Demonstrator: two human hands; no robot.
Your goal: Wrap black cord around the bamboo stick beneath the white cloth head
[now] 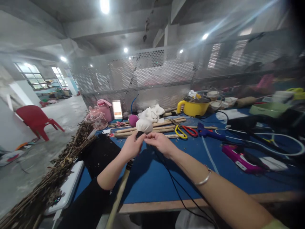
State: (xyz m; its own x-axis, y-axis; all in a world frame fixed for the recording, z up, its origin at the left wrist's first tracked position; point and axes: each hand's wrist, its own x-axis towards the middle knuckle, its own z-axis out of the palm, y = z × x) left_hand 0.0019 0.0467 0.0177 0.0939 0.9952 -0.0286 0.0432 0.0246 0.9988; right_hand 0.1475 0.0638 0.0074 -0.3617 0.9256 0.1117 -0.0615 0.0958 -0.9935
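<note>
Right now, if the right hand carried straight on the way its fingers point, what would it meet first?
Most likely the left hand, which holds the stick below the white ball; depth is unclear, so the right hand may already be touching.

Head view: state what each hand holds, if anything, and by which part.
The left hand grips the stick by its black-wrapped section, just below the white bundle. Whether the right hand holds anything cannot be told.

Red chair on floor, left; yellow lidded pot before perforated metal panel.
</note>
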